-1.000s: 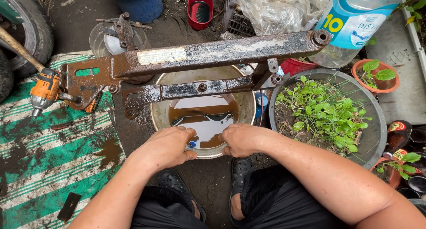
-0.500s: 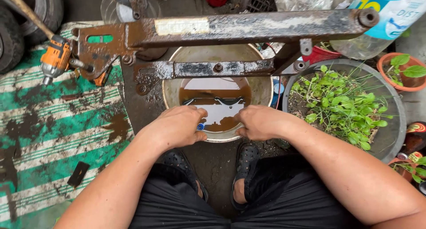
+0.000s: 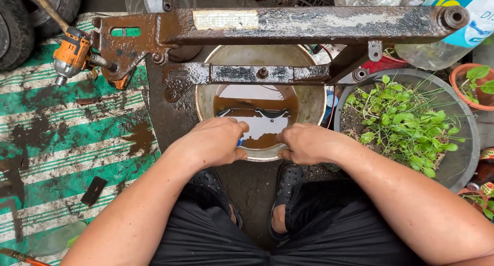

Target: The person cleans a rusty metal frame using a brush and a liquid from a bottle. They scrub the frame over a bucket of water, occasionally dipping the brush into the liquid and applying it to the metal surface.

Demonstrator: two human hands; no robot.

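A round metal basin (image 3: 260, 98) of brown water was set on the dark, wet ground between the knees, so that both hands could reach it from the squat. A rusty steel frame (image 3: 288, 26) was laid across it, its lower bar (image 3: 257, 74) over the far half of the water, probably so that dirt would drip into the basin.

The left hand (image 3: 216, 141) and the right hand (image 3: 304, 142) were placed on the near rim, close together. The fingers of both were curled around the edge, with some tips hidden on the inner side, so the basin was held firmly from two sides, likely to keep it steady. What lay under the palms could not be told. A small blue spot was seen just beside the left fingers (image 3: 237, 128).

An orange drill (image 3: 72, 55) was left on the green striped mat (image 3: 67, 142), well apart from the hands. A pot of green plants (image 3: 411, 122) stood just beside the basin on the right.
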